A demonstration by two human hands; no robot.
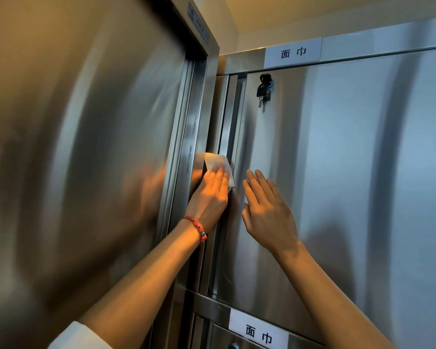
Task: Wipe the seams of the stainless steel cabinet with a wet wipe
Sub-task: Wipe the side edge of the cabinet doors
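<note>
Left hand [209, 195] pressing straight, close-set fingers on a white wipe [218, 165] at frame centre, wipe lying over the upright seam [227, 117] of the steel cabinet [337, 172], right hand [267, 210] resting flat, fingers slightly spread, on the door just right, keys [263, 90] hanging above.

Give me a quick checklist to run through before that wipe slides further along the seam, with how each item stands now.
1. White wet wipe lies over the vertical seam: ok.
2. Left hand presses flat on the wipe: ok.
3. Right hand rests flat on the brushed stainless steel cabinet door, bracing it: ok.
4. Black keys hanging in the lock sit above the hands, clear of the wipe: ok.
5. Wipe wet enough: cannot tell.
6. Seam above the wipe already clean: cannot tell.
</note>
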